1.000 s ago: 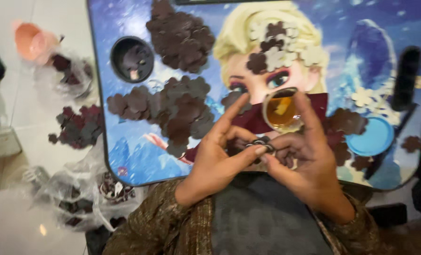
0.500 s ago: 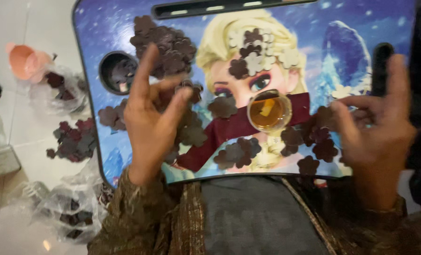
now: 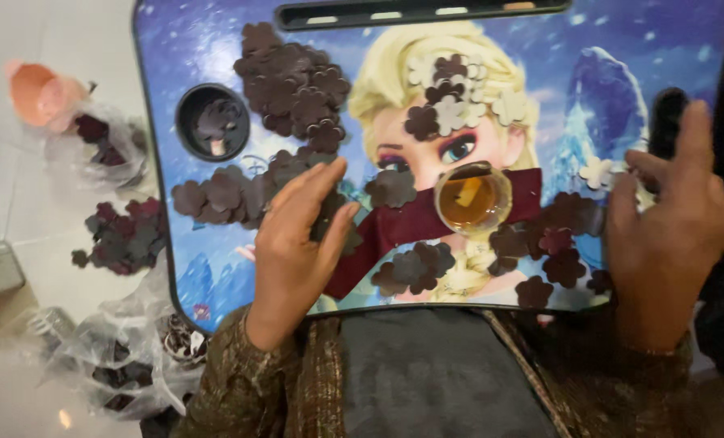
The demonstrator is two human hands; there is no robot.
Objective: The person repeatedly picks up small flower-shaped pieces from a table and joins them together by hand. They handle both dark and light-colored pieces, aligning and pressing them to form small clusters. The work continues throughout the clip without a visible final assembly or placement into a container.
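My left hand (image 3: 301,243) lay flat, released, on dark flower cutouts (image 3: 293,85) (lap tray (image 3: 216,268)); right hand (image 3: 666,227) open near white flowers (image 3: 601,172).

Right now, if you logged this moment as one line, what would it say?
left hand: flat on dark flower cutouts | right hand: open by pale flower cutouts | small bowl: amber liquid, mid lap tray

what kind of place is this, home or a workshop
Probably a home, with craft work done on the floor: a child's picture lap table sits over the person's lap, dark flower cutouts lie piled on it, and plastic bags of more rest on the tiled floor.
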